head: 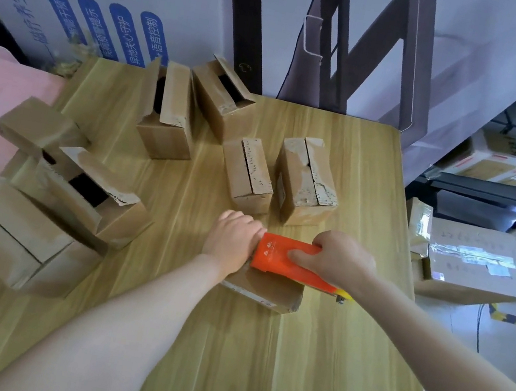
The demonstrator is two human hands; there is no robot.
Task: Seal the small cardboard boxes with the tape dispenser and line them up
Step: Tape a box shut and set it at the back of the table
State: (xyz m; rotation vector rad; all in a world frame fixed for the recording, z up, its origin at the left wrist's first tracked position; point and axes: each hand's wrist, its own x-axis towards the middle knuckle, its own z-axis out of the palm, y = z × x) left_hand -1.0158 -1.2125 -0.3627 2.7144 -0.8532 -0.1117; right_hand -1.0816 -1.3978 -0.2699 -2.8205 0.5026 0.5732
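Wooden counter (254, 367) carries a small cardboard box (267, 292) near the middle; the left grip (231, 242) curls over its top, and the right grip (339, 261) clasps an orange tape dispenser (279, 261) resting on it. Two closed boxes (248, 173) stand just beyond, open-flapped boxes (222, 99) farther back and left.

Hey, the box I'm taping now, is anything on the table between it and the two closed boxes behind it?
Nothing visible does. The box under the orange tape dispenser lies in front of the two closed boxes, with only bare wooden table between them. Your left hand grips its far end.
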